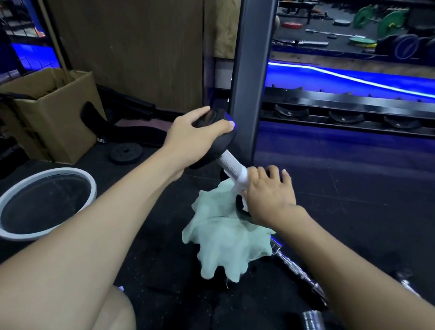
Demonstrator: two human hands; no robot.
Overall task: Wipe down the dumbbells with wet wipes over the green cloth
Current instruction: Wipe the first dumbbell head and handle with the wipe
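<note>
the dumbbell (222, 149) is held tilted over the green cloth (226, 237), upper head away from the person, lower head resting on the crumpled cloth. the left hand (195, 132) is clamped over the top of the upper black head, fingers curled round its rim; this grip appears to serve as a pivot and steadies the weight so the bar stays raised clear of the floor. below that grip, the bare knurled handle runs down toward the right hand (267, 195). the right hand holds a white wet wipe (242, 180) wrapped round the lower end of the handle, thumb side against the bar; its fingers are spread forward past the bar, so how tightly the wipe is gripped cannot be told. the lower head is mostly hidden under this hand. the cloth lies directly beneath the wiping grip, probably to cushion the head and catch moisture. left of the holding arm stands a grey-rimmed basin (41, 203). chrome dumbbells (314, 327) lie near the right forearm, likely awaiting wiping.
</note>
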